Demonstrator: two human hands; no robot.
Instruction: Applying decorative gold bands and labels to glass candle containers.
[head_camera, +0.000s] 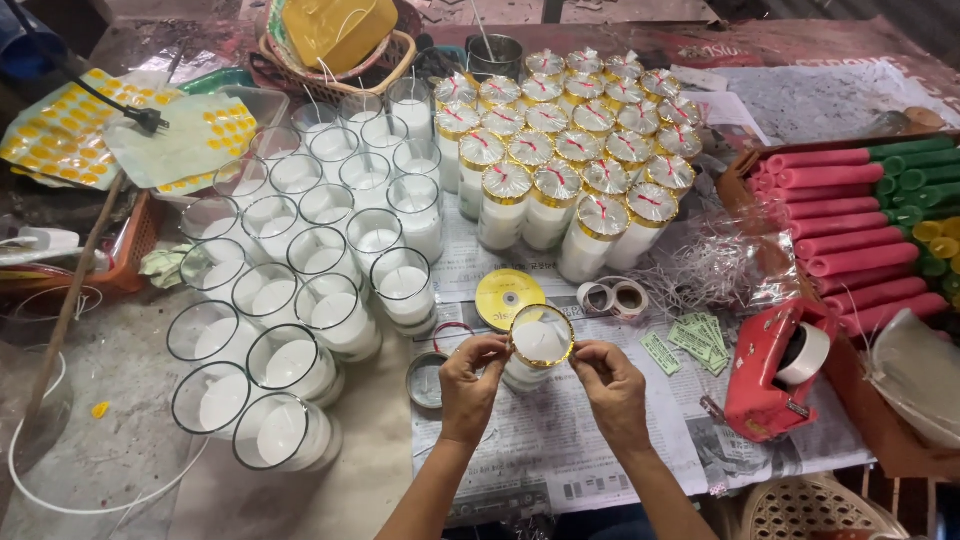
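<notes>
**Both hands on a gold-rimmed candle glass, lower centre**

Far left of the frame: sheets of yellow round stickers (60, 130) lie on the table edge. Right of them, a cluster of uncovered clear glass jars filled with white wax (300, 250) runs from upper centre down to lower left, packed close together.

Lower centre: left hand (468, 385) pinches the left side of the rim of a clear glass candle jar with a gold foil band around its top (540, 345); fingers closed on it. Right hand (612, 388) pinches the right side of the same rim, fingers closed too. Jar sits tilted toward the camera, over the newspaper sheet (560, 450). Just behind it, a flat yellow disc (508, 297), then two small tape rolls (612, 297).

Upper centre to right: a block of finished jars capped with gold foil and red thread (580, 150). Lower right: red tape dispenser (775, 365). Far right: box of red and green foam tubes (850, 220).
</notes>
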